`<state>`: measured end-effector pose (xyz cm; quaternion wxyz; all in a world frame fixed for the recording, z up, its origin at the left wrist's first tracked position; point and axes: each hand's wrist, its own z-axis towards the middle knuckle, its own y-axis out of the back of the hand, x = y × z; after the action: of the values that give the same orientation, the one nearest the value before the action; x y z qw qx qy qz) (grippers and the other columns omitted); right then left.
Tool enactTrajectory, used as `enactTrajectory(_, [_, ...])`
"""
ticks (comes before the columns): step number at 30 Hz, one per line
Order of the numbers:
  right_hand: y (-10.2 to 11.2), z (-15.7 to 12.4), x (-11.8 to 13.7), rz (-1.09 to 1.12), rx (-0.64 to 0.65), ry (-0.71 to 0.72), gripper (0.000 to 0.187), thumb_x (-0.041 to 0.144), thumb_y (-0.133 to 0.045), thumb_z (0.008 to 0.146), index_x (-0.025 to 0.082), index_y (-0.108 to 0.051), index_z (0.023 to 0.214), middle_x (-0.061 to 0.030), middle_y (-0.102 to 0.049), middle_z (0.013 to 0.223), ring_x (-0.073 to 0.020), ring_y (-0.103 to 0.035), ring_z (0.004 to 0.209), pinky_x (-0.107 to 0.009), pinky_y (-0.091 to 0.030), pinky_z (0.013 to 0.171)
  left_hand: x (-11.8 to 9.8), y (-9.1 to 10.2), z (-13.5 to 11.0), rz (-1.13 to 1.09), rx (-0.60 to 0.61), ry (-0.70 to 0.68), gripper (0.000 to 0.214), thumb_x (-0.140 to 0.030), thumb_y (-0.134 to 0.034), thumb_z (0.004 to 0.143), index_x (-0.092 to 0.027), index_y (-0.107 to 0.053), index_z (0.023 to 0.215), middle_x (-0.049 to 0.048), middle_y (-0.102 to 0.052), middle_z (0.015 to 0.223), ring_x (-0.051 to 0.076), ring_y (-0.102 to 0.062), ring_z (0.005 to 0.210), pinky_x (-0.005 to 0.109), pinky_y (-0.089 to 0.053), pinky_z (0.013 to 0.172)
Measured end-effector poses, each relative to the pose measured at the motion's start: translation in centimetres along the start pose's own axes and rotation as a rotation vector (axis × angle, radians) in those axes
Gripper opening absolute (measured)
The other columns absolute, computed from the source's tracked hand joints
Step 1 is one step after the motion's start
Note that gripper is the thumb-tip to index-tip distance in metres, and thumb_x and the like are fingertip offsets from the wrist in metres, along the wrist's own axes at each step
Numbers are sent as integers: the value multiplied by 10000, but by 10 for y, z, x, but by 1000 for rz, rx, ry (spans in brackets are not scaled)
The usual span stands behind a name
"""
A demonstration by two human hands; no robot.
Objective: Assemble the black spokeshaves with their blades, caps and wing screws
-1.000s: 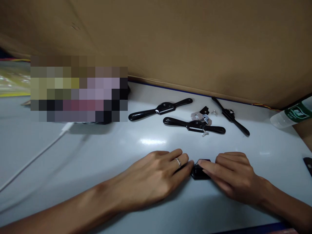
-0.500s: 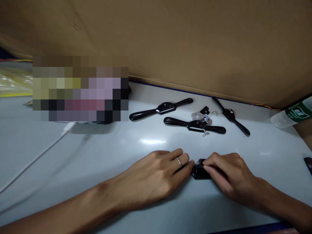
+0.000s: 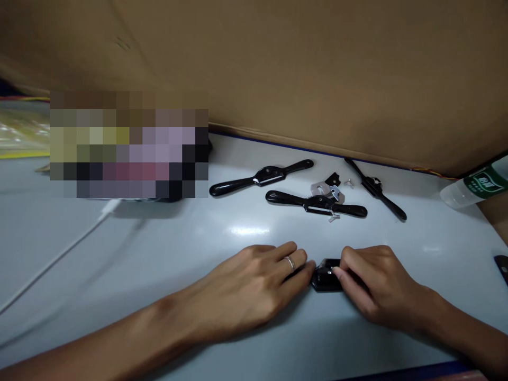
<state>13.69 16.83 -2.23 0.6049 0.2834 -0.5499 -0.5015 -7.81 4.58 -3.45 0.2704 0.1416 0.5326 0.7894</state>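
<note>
A black spokeshave (image 3: 327, 283) lies on the table between my hands, with its middle body showing and its handles hidden. My left hand (image 3: 264, 283), with a ring on one finger, is closed over its left end and presses it to the table. My right hand (image 3: 369, 283) pinches thumb and forefinger at a small silver wing screw (image 3: 330, 272) on the body, mostly hidden by the fingertips. Farther back lie a spokeshave (image 3: 270, 174) at the left, a second (image 3: 317, 203) in the middle and a third (image 3: 375, 188) slanting at the right.
Among the back tools lie metal blade pieces (image 3: 319, 189) and a loose wing screw (image 3: 348, 183). A green-labelled bottle (image 3: 462, 193) lies at the right. A white cable (image 3: 59, 256) runs across the left, below a pixelated area. A cardboard wall (image 3: 278, 69) closes off the back.
My right thumb and forefinger have shifted slightly to the right and turned, baring a bit of silver on the body. My left hand stays in place.
</note>
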Motion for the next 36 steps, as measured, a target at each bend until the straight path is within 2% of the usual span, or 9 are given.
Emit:
enactTrajectory(3, [-2, 1, 2, -49, -41, 54, 253, 122, -425, 983, 217, -428, 749, 61, -417, 603, -110, -307, 506, -298, -282, 501, 0, 0, 0, 0, -1, -2, 282, -88, -327, 1038, -81, -603, 1099, 30, -600, 822, 168, -522, 687, 303, -406, 539])
enactTrajectory(10, [-9, 0, 3, -140, -81, 62, 248, 93, -455, 942, 209, -456, 723, 57, -434, 573, -114, -305, 493, -317, -279, 507, -1, 1, 0, 5, -13, 2, 308, -92, -303, 1045, -88, -609, 1078, 29, -594, 809, 166, -516, 675, 301, -405, 535])
enactTrajectory(16, [-5, 0, 4, -8, -150, 5, 278, 113, -488, 945, 207, -450, 686, 69, -398, 564, -93, -317, 486, -294, -274, 487, -1, 2, -1, 14, -4, -5, 256, -78, -356, 1019, -90, -602, 1086, 33, -607, 822, 167, -534, 688, 297, -422, 540])
enactTrajectory(20, [-1, 1, 5, 163, -202, -66, 81, 132, -564, 947, 163, -612, 891, 59, -503, 647, -71, -429, 519, -233, -346, 506, -1, 2, -1, 10, 5, -2, 240, -72, -378, 1006, -91, -597, 1104, 32, -612, 835, 164, -537, 691, 292, -427, 541])
enactTrajectory(23, [-1, 1, 5, 219, -164, -10, 125, 125, -577, 963, 156, -676, 1034, 19, -587, 731, -78, -513, 586, -217, -399, 548, -1, 1, -1, 10, -5, 4, 256, -76, -360, 1015, -89, -596, 1113, 31, -610, 832, 162, -529, 683, 290, -416, 541])
enactTrajectory(26, [-3, 2, 4, 267, -127, -8, 151, 99, -546, 970, 158, -685, 964, 4, -617, 734, -84, -551, 611, -215, -422, 569, -1, 1, -2, 16, -9, 3, 278, -73, -337, 1020, -88, -599, 1110, 32, -608, 827, 165, -532, 690, 292, -408, 540])
enactTrajectory(30, [-2, 2, 5, 365, -58, -204, 120, 122, -575, 945, 183, -631, 858, 28, -640, 703, -80, -564, 593, -204, -417, 550, 0, 1, -2, 5, -2, -2, 276, -79, -340, 1021, -89, -601, 1110, 29, -605, 823, 166, -537, 692, 294, -416, 540])
enactTrajectory(32, [-1, 2, 5, 355, -39, -253, 125, 147, -586, 941, 191, -600, 825, 40, -615, 680, -81, -542, 580, -207, -404, 540, 0, 1, -2, 6, 4, -5, 273, -72, -345, 1015, -88, -599, 1114, 32, -607, 828, 167, -543, 695, 295, -425, 540])
enactTrajectory(36, [-2, 2, 4, 204, -78, -129, 168, 164, -528, 975, 183, -553, 810, 27, -569, 708, -87, -505, 588, -230, -387, 554, 0, 2, -1, 8, 10, -11, 252, -63, -370, 1002, -84, -597, 1110, 34, -610, 829, 167, -541, 689, 295, -438, 538])
